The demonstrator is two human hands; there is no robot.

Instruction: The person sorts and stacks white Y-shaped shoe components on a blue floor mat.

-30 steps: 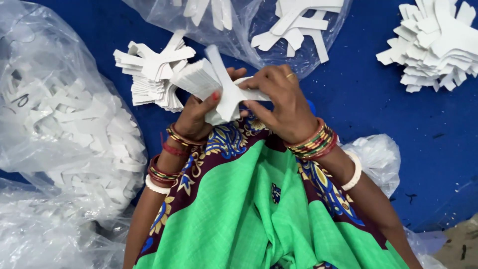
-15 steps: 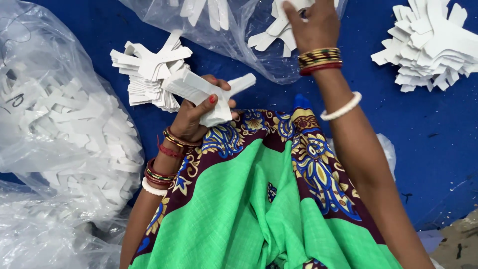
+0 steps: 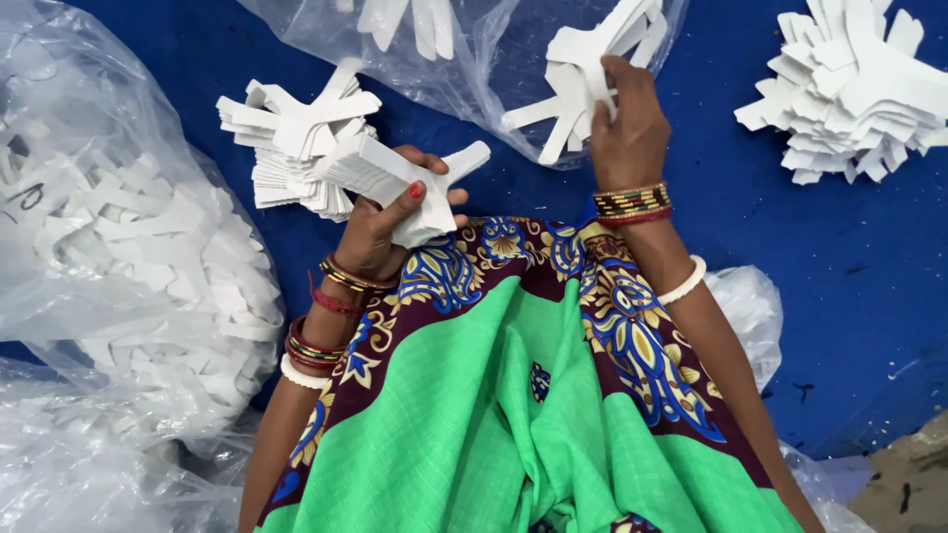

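My left hand (image 3: 387,222) grips a thick stack of white card cut-outs (image 3: 395,178) with branching arms, held just above my lap. My right hand (image 3: 622,123) is stretched forward and closed on a few loose white cut-outs (image 3: 573,89) that lie on a clear plastic bag (image 3: 474,69) at the top centre. Both wrists wear bangles. A second pile of the same white cut-outs (image 3: 291,138) rests on the blue sheet (image 3: 741,237) right beside my left hand.
A large clear bag full of white cut-outs (image 3: 118,257) fills the left side. Another neat heap of cut-outs (image 3: 859,89) sits at the top right. Green and maroon patterned cloth (image 3: 513,395) covers my lap. Crumpled plastic (image 3: 750,306) lies by my right forearm.
My right hand left the stack in my left hand, reached forward to the top bag and closed on loose cut-outs there. The left hand kept its stack, shifting slightly.
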